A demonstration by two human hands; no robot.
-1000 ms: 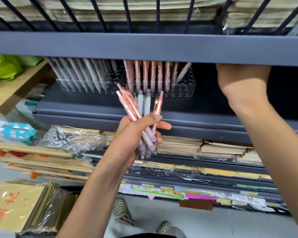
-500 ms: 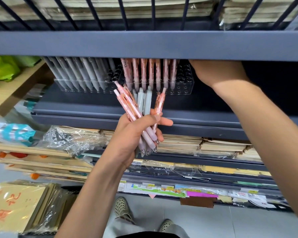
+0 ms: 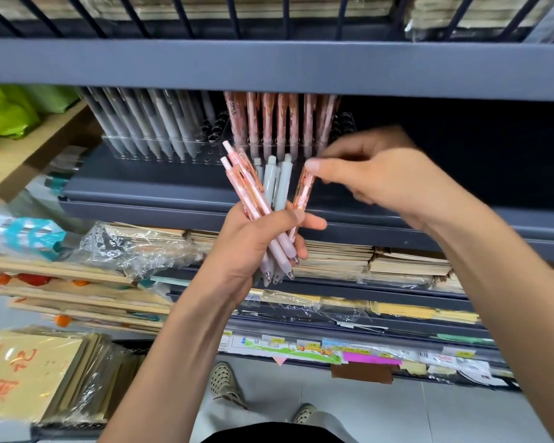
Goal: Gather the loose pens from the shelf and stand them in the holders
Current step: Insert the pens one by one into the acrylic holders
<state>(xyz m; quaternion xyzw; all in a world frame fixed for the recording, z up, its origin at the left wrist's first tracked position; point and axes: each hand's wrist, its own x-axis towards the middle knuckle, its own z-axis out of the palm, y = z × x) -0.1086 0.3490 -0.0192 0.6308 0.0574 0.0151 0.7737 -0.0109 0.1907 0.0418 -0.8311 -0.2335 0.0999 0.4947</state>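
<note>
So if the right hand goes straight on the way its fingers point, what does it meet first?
The orange pen in the left hand; the right hand already seems to touch its top.

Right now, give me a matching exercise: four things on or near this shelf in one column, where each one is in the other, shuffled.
1. grey pens
2. pink patterned pens
3. mixed bundle of pens
4. single pink pen

A. pinched by right hand
B. left clear holder
C. gripped in left hand
D. right clear holder

Pairs: 1-B, 2-D, 3-C, 4-A
</note>
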